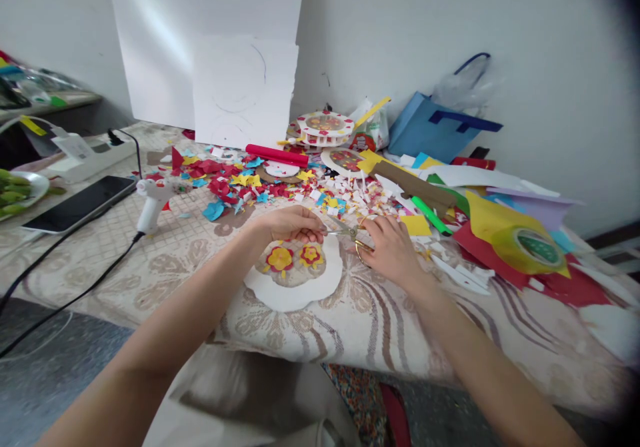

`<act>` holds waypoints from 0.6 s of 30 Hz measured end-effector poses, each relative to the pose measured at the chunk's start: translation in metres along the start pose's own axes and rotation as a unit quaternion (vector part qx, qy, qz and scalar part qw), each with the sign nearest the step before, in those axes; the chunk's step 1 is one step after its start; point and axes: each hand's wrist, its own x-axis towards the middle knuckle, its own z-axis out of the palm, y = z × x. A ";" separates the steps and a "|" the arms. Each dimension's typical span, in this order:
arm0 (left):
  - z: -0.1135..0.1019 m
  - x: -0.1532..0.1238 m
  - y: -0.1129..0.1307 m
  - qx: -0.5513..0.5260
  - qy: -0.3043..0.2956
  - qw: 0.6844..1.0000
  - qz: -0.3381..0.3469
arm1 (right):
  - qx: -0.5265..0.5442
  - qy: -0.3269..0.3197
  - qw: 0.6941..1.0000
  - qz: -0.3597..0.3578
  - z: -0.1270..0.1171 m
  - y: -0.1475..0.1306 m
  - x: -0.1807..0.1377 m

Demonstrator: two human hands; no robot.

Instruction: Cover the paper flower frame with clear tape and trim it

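Observation:
My right hand (390, 247) grips small gold-handled scissors (347, 231), blades pointing left. My left hand (295, 223) is closed in a pinch right at the blade tips, holding something too small to make out. Both hands hover over a white round foam disc (295, 287) that carries a brown piece with two red and yellow paper flowers (295, 257). The disc lies on a patterned beige cloth (165, 253).
A white glue gun (155, 200) with a black cord stands at the left, near a dark phone (80, 203) and a power strip (90, 153). Behind lie several coloured paper scraps (240, 183), a red roll (277, 155), decorated discs (325, 127), white boards (245, 87), coloured sheets (500, 227) and a blue bag (435, 130).

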 end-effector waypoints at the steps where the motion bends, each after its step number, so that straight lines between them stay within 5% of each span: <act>1: -0.001 0.001 -0.001 -0.003 -0.003 1.000 -0.001 | 0.000 0.005 1.000 -0.001 0.000 0.001 0.000; 18: -0.005 -0.006 0.003 0.037 -0.027 0.999 0.004 | 0.000 0.006 1.000 -0.012 0.001 0.001 0.000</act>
